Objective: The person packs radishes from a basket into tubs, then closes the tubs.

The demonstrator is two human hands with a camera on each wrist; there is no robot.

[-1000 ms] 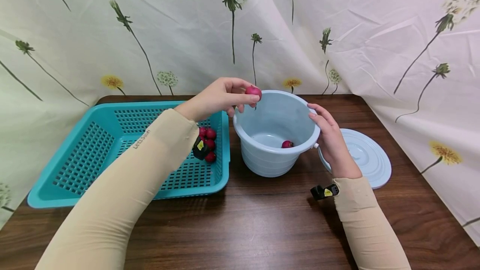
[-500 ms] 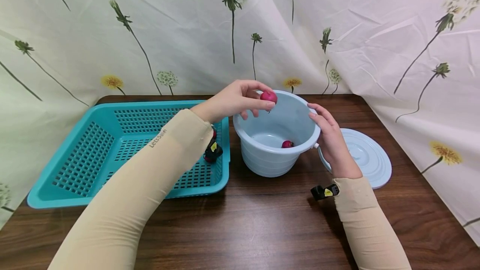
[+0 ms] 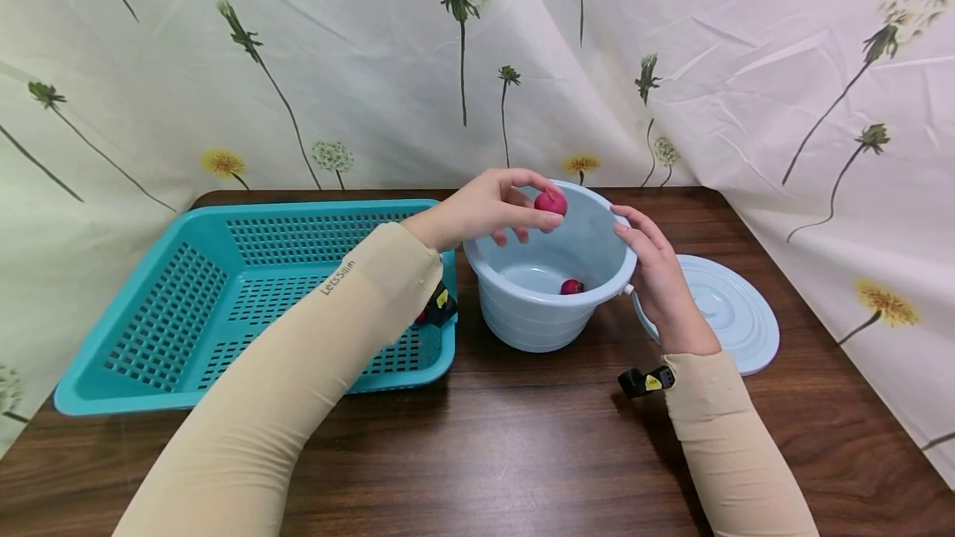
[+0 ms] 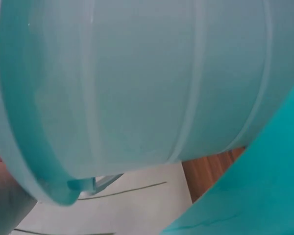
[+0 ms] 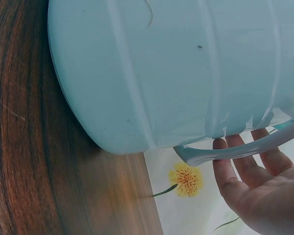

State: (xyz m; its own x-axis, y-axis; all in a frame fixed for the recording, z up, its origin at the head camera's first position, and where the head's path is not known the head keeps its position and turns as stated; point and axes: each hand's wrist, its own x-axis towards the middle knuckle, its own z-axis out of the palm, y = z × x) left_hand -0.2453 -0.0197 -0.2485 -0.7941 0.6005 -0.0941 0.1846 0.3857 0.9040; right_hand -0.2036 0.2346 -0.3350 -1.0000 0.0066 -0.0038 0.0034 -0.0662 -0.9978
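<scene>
A red radish [image 3: 550, 203] is pinched between the thumb and fingers of my left hand [image 3: 492, 210], over the mouth of a light blue bucket [image 3: 530, 321]. Inside the bucket, on its floor, lies another radish [image 3: 572, 287]. My right hand [image 3: 660, 284] holds the bucket at the right side of its rim. In the right wrist view, the fingers [image 5: 225, 169] of that hand touch the outer wall, close behind the handle [image 5: 235, 152]. The bucket wall [image 4: 137, 83] fills most of the left wrist view, where the held radish is out of sight.
A teal slotted basket [image 3: 119, 400] stands left of the bucket; my left sleeve hides most of the radishes in it. The light blue lid [image 3: 734, 313] lies at the right, partly behind my right hand. Behind the wooden table [image 3: 477, 454] hangs a flowered cloth [image 3: 358, 65].
My left hand has carried the radish rightward and slightly down, from the bucket's left rim to above its opening. The right hand and the bucket have stayed put.
</scene>
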